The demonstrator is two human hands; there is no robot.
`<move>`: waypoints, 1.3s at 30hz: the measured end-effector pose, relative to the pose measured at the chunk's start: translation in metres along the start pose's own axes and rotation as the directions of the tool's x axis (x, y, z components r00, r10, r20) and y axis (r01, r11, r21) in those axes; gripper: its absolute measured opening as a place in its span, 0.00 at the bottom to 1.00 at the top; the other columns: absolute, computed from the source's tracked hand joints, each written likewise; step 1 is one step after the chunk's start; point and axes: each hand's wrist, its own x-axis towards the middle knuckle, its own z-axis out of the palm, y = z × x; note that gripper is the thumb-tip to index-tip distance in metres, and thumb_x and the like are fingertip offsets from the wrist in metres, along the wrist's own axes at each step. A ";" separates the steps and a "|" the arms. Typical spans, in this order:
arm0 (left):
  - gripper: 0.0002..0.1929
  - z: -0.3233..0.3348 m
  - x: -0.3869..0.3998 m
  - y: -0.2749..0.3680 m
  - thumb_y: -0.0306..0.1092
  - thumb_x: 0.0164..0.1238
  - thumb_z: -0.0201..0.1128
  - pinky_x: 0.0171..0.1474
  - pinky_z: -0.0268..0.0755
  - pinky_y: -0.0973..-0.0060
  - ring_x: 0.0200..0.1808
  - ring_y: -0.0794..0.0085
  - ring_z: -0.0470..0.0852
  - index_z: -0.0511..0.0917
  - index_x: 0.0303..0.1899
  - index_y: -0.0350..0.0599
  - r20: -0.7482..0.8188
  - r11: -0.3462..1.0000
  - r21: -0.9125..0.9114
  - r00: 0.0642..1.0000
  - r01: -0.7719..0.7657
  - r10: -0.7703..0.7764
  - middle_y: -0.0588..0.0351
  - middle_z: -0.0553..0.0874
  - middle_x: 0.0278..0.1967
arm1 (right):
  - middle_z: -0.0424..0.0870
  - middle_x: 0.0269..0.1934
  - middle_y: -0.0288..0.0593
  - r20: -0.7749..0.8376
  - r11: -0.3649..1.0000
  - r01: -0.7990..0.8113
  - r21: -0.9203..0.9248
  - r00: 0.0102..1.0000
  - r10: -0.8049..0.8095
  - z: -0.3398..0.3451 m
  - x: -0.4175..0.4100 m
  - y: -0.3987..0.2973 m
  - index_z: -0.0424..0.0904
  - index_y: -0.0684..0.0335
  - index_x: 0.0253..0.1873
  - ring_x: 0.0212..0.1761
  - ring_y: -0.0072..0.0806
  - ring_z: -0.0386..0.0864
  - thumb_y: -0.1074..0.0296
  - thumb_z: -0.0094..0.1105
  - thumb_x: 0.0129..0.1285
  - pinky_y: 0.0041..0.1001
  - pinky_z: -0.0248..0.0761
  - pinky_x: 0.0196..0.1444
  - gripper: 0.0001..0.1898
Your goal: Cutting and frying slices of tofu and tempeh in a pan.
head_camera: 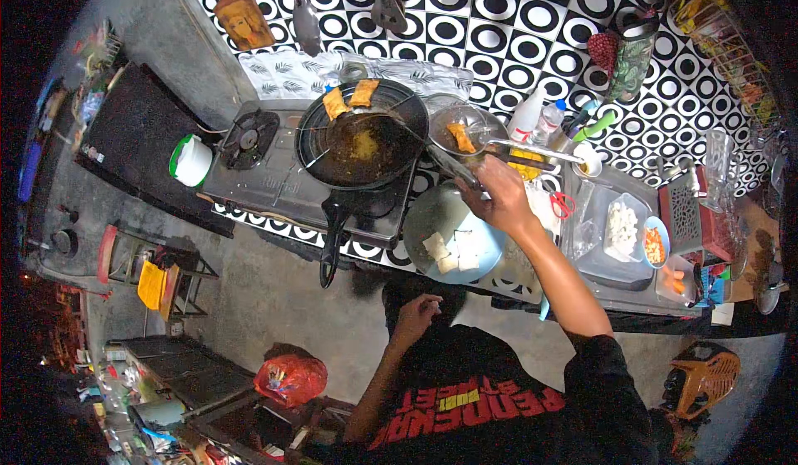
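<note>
My right hand [499,194] grips the handle of a metal spatula [405,125], whose far end reaches into the frying pan [305,147]. Dark oil [361,144] lies in the pan. Two golden-brown fried pieces [348,98] rest at the pan's far rim, seemingly on a wire rack. My left hand [416,315] hangs before my body with fingers loosely bent and nothing visible in it. Below the right hand sits a wide light-blue bowl [430,215] with several pale folded pieces [450,253]. A round strainer [446,125] beyond that hand holds another browned piece [461,138].
The pan sits on a gas stove [268,178], its black handle [333,234] jutting past the counter edge. A white tub [192,161] stands left. To the right are bottles [530,116], red scissors [562,204], a container of white cubes [621,228] and a bowl of orange bits [654,244].
</note>
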 end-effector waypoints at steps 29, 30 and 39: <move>0.11 0.012 0.010 0.013 0.36 0.68 0.55 0.30 0.72 0.79 0.24 0.79 0.77 0.79 0.46 0.44 0.077 0.998 0.006 0.995 0.057 -0.057 0.57 0.84 0.29 | 0.81 0.22 0.50 -0.104 0.244 -0.598 0.763 0.259 0.960 -0.015 -0.049 0.044 0.74 0.73 0.31 0.17 0.27 0.76 0.66 0.46 0.68 0.23 0.69 0.22 0.16; 0.11 0.011 0.010 0.014 0.36 0.68 0.54 0.30 0.71 0.79 0.24 0.80 0.76 0.79 0.46 0.44 0.074 0.998 0.012 0.996 0.056 -0.057 0.58 0.84 0.29 | 0.81 0.23 0.50 -0.108 0.235 -0.594 0.769 0.242 0.964 -0.017 -0.050 0.044 0.74 0.73 0.31 0.17 0.27 0.76 0.65 0.45 0.68 0.23 0.70 0.22 0.16; 0.12 0.008 0.014 0.018 0.37 0.68 0.54 0.30 0.72 0.79 0.25 0.79 0.77 0.79 0.46 0.44 0.106 0.999 0.051 0.994 0.019 -0.025 0.55 0.84 0.29 | 0.79 0.21 0.50 -0.264 0.278 -0.599 0.751 0.114 0.958 -0.042 -0.077 0.068 0.74 0.73 0.30 0.16 0.28 0.75 0.66 0.48 0.66 0.25 0.70 0.22 0.15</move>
